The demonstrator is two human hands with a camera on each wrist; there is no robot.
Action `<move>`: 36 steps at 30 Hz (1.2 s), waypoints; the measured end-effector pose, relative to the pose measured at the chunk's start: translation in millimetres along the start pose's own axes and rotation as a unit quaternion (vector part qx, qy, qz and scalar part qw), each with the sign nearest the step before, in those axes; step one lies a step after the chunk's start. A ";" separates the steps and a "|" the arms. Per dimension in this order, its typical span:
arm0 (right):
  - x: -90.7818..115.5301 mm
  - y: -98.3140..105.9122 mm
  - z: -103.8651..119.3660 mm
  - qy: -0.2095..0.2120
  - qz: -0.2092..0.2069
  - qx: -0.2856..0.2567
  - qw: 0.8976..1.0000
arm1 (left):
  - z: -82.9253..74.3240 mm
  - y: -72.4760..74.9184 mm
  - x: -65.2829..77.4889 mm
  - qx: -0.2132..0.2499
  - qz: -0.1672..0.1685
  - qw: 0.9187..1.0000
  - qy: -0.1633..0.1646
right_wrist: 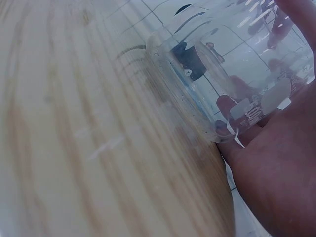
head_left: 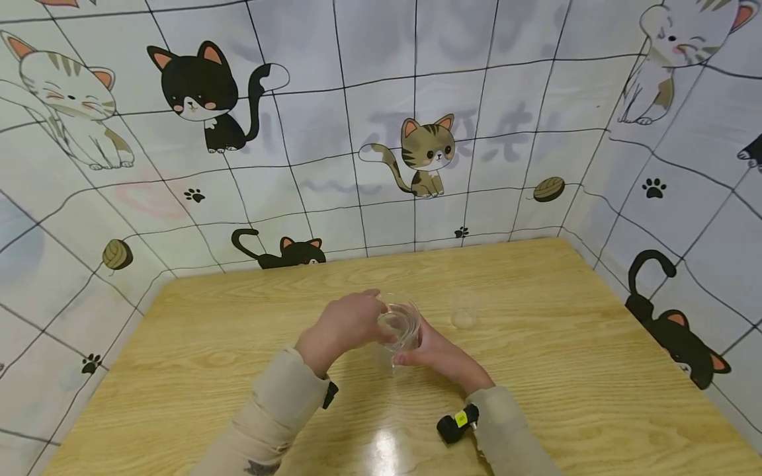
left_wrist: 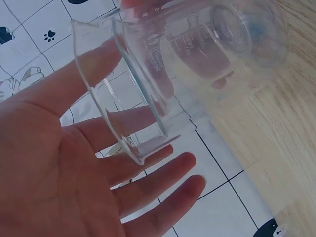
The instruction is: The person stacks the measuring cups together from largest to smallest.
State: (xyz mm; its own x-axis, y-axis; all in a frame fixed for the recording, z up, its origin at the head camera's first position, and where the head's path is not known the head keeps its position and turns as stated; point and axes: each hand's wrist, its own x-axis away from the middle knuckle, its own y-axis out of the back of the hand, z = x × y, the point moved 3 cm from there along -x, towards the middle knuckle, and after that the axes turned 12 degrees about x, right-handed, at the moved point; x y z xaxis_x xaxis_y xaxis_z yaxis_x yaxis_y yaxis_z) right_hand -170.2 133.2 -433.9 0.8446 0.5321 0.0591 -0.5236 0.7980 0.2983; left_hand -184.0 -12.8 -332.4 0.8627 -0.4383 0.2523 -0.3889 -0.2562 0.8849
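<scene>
Two clear glass beakers are nested one in the other, between the hands near the middle of the table. My left hand (head_left: pixel 351 322) is at the top, its thumb and forefinger at the inner beaker (left_wrist: pixel 126 74) by its rim, the other fingers spread out beside it. Below, my right hand (head_left: pixel 437 354) curls round the outer beaker (right_wrist: pixel 247 94), which bears white printed graduations. In the right wrist view its base is tilted close over the wooden table. The inner beaker's lower part shows through the outer wall. Another small clear glass vessel (head_left: pixel 464 317) stands to the right of the hands.
The wooden table (head_left: pixel 226 344) fills the lower part of the head view. White cloth walls (head_left: pixel 321 132) with cat drawings and grid lines enclose its back and sides. A black wrist camera (head_left: pixel 455 426) sits at the right cuff.
</scene>
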 end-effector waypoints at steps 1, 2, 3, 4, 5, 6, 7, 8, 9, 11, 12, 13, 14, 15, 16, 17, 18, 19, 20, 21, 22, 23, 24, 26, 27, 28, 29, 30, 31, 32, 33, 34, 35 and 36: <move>-0.1 -0.2 0.2 0.001 0.002 -0.002 1.000 | -0.6 0.0 0.6 -0.006 -0.003 1.000 0.001; -0.1 -0.2 0.2 0.000 0.003 -0.003 1.000 | -1.3 0.1 1.2 -0.012 -0.007 1.000 0.001; -0.2 -0.2 0.0 -0.002 0.004 -0.002 1.000 | -1.7 0.2 1.7 -0.017 -0.010 1.000 0.002; 0.0 -0.1 -0.1 -0.004 0.003 -0.001 1.000 | -2.1 0.4 2.1 -0.021 -0.013 1.000 0.002; -0.1 0.0 -0.1 -0.006 0.003 0.000 1.000 | -2.6 0.7 2.3 -0.024 -0.016 1.000 0.002; -0.1 0.0 -0.2 -0.006 0.003 0.000 1.000 | -3.1 1.0 2.7 -0.026 -0.018 0.999 0.002; -0.3 0.2 -0.1 -0.006 0.002 0.000 1.000 | -3.1 1.2 2.9 -0.027 -0.019 0.999 0.002; -0.2 0.4 -0.2 -0.007 0.001 0.000 1.000 | -3.1 1.2 3.1 -0.025 -0.020 0.999 0.001; -0.6 0.4 0.0 -0.007 0.000 -0.001 1.000 | -3.0 1.0 3.4 -0.021 -0.020 1.000 0.000; -0.8 0.6 0.4 -0.007 0.001 -0.002 1.000 | -2.9 0.3 4.0 -0.005 -0.021 1.000 -0.006; -1.1 0.6 0.3 -0.007 0.002 -0.003 1.000 | -2.7 -0.3 4.0 0.005 -0.022 1.000 -0.009; -1.3 0.7 0.2 -0.009 0.002 -0.004 1.000 | -2.5 -0.7 4.1 0.014 -0.024 1.000 -0.013; -1.3 0.6 0.0 -0.008 0.002 -0.004 1.000 | -2.5 -1.1 4.1 0.023 -0.025 0.999 -0.018; -1.5 0.6 -0.1 -0.007 0.003 -0.004 1.000 | -2.5 -1.5 4.0 0.029 -0.028 0.999 -0.021; -1.4 0.5 -0.3 -0.007 0.003 -0.003 1.000 | -2.5 -1.9 3.8 0.033 -0.031 0.999 -0.023; -1.3 0.5 -0.5 -0.007 0.002 -0.003 1.000 | -2.7 -2.2 3.4 0.034 -0.033 0.999 -0.024; -1.3 0.4 -0.8 -0.007 0.002 -0.003 1.000 | -3.0 -2.5 3.1 0.033 -0.035 0.999 -0.025; -1.1 0.3 -0.8 -0.006 0.002 -0.002 1.000 | -3.3 -3.0 2.9 0.030 -0.038 0.998 -0.027; -0.8 0.3 -0.6 -0.006 0.002 -0.001 1.000 | -3.6 -3.5 2.6 0.026 -0.041 0.998 -0.028; -0.6 0.2 -0.6 -0.005 0.003 0.000 1.000 | -3.9 -4.0 2.6 0.022 -0.044 0.998 -0.027; -0.4 0.2 -0.5 -0.006 0.003 0.000 1.000 | -4.3 -4.4 2.7 0.019 -0.046 0.998 -0.029; -0.2 0.1 -0.2 -0.005 0.004 0.000 1.000 | -4.7 -4.8 2.8 0.015 -0.049 0.998 -0.030; -0.3 0.1 -0.1 -0.004 0.005 0.000 1.000 | -5.0 -5.2 3.0 0.012 -0.051 0.998 -0.032; -0.1 0.1 0.5 -0.001 0.004 0.001 1.000 | -5.5 -5.5 3.6 0.008 -0.056 0.998 -0.033; -0.3 0.2 0.7 0.000 0.004 0.001 1.000 | -5.7 -5.7 4.1 0.007 -0.058 0.998 -0.033; -0.2 0.1 1.0 0.002 0.004 0.001 1.000 | -5.8 -5.8 4.4 0.007 -0.059 0.998 -0.033; -0.3 0.0 1.0 0.004 0.004 0.001 1.000 | -5.6 -6.2 4.7 0.007 -0.058 0.998 -0.032; -0.6 -0.1 1.1 0.005 0.005 0.000 1.000 | -5.4 -6.5 5.0 0.010 -0.057 0.998 -0.030; -0.7 -0.2 1.2 0.006 0.006 0.000 1.000 | -5.1 -6.7 5.2 0.014 -0.054 0.998 -0.026; -0.9 -0.4 1.3 0.008 0.008 0.000 1.000 | -4.7 -7.0 5.4 0.018 -0.051 0.998 -0.023; -1.2 -0.5 1.1 0.008 0.009 -0.002 1.000 | -4.4 -7.2 5.5 0.022 -0.048 0.998 -0.020; -1.4 -0.6 1.1 0.010 0.011 -0.003 1.000 | -4.0 -7.4 5.4 0.026 -0.045 0.998 -0.018; -1.7 -0.6 1.0 0.011 0.012 -0.004 1.000 | -3.7 -7.5 5.1 0.030 -0.043 0.999 -0.016; -1.8 -0.6 0.8 0.014 0.012 -0.004 1.000 | -3.4 -7.4 5.0 0.032 -0.041 0.999 -0.015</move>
State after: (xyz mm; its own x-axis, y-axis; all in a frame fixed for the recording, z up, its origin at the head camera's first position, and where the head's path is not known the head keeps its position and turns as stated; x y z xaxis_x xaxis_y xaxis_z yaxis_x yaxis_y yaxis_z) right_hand -171.3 131.4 -433.4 0.8289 0.5579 0.0401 -0.5439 0.7873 0.2903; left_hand -175.7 -10.2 -336.3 0.8827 -0.4393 0.1671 -0.3380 -0.3461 0.8752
